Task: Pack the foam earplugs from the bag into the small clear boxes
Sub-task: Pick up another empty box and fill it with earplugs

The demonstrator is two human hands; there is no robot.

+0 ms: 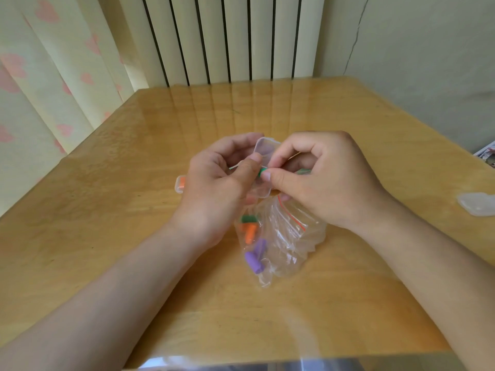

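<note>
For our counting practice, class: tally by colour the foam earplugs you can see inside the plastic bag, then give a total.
Green earplug: 1
Orange earplug: 1 clearly seen
Purple earplugs: 2
Total: 4

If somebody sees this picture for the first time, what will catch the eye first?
At the centre of the table, the left hand holds an open small clear box while the right hand pinches a green earplug over it. Just below them lies the clear bag, with an orange earplug and purple earplugs inside.
</note>
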